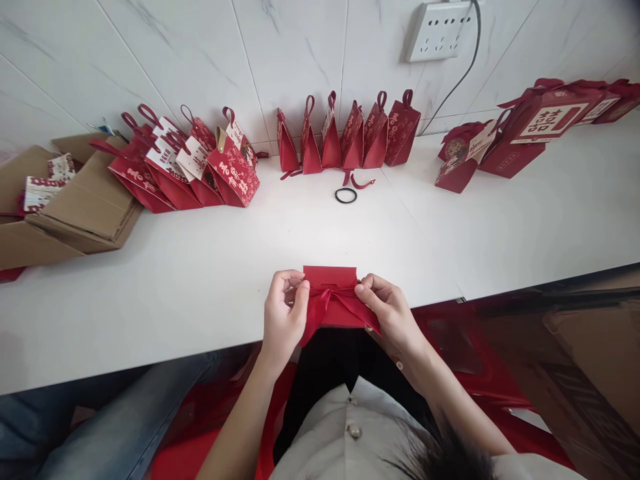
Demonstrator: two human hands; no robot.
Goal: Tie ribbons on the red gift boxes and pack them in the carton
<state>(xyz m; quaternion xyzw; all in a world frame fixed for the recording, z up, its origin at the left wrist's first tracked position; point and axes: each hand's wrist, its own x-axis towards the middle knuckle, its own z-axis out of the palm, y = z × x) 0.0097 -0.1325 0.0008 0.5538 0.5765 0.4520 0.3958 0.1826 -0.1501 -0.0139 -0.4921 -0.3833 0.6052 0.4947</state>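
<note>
A small red gift box (330,275) lies at the table's front edge, between my hands. Across it runs a red ribbon (320,313), knotted in the middle, with its tails hanging down to both sides. My left hand (289,305) pinches the ribbon at the box's left side, thumb against fingers. On the other side my right hand (385,301) grips the ribbon near the box's right edge, thumb on top. The fingertips behind the ribbon are partly hidden.
Red gift boxes with loops (353,137) stand in a row by the wall, more (185,167) to the left. Larger red boxes (540,127) are at the right. A cardboard box (95,213) sits far left. A black ring (346,195) lies mid-table. A person's jeans (135,413) show lower left.
</note>
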